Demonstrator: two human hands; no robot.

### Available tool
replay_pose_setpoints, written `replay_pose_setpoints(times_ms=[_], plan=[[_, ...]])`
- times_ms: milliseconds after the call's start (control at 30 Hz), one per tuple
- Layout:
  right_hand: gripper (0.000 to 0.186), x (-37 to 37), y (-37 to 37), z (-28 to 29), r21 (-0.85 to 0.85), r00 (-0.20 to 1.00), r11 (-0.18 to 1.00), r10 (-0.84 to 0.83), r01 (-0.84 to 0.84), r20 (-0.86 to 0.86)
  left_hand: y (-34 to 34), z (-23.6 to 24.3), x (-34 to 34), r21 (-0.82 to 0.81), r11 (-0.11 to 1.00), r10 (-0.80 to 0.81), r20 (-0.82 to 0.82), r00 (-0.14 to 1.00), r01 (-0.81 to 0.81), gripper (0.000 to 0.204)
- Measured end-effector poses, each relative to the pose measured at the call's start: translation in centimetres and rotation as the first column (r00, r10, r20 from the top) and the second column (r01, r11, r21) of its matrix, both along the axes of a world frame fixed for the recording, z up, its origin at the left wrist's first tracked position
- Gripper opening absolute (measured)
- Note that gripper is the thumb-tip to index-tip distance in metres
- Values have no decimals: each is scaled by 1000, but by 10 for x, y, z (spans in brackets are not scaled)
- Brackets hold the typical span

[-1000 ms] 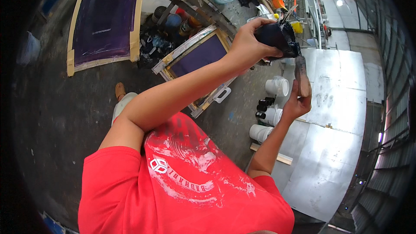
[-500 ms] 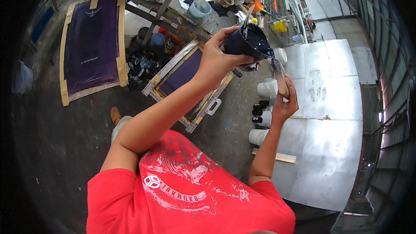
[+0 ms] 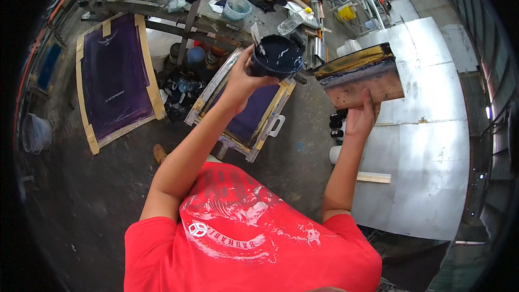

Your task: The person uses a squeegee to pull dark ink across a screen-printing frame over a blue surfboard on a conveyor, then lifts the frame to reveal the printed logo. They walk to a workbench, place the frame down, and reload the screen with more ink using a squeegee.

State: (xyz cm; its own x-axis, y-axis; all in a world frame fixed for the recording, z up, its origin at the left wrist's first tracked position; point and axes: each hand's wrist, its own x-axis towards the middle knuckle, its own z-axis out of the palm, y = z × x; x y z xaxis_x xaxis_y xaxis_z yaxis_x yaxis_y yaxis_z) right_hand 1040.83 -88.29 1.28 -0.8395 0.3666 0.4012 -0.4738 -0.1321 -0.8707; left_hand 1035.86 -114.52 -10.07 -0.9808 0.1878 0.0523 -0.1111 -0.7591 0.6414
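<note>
My left hand (image 3: 240, 84) is wrapped round a dark tub (image 3: 265, 69) of glossy, near-black ink, its mouth facing up toward me. A pale stick (image 3: 254, 32) shows at the tub's left rim. To the right, my right hand (image 3: 363, 116) grips a wide wooden squeegee (image 3: 359, 84) by its lower edge, its broad face toward me. Yellow and dark ink stains cover the squeegee's upper part. A gap separates the squeegee from the tub. Below the tub, a framed printing screen (image 3: 251, 121) with purple mesh stands tilted.
A second purple screen (image 3: 116, 86) with taped edges leans at the left. Tubs, rags and a clear bottle (image 3: 290, 23) crowd the workbench (image 3: 208, 21) ahead. On the right is a large pale metal-topped table (image 3: 421, 157). A white bucket (image 3: 37, 132) stands at far left.
The tub, tilted rightward before, is now more level. My right hand has moved the squeegee away from its rim and turned it from edge-on to broad face.
</note>
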Motion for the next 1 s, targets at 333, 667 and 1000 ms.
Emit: replay_pose_setpoints(times_ms=[333,667,1000], plan=[[58,4,-26,-1,38,995,997,61,-64,74,24,-10,7,-98,992,71,-94,993,-81,89],[50,6,-6,-3,105,993,993,31,-44,115,21,-5,9,-316,925,146,-219,965,-212,88],[40,13,-8,-28,185,968,979,38,-85,247,27,20,-11,-349,864,245,-338,909,-363,85]])
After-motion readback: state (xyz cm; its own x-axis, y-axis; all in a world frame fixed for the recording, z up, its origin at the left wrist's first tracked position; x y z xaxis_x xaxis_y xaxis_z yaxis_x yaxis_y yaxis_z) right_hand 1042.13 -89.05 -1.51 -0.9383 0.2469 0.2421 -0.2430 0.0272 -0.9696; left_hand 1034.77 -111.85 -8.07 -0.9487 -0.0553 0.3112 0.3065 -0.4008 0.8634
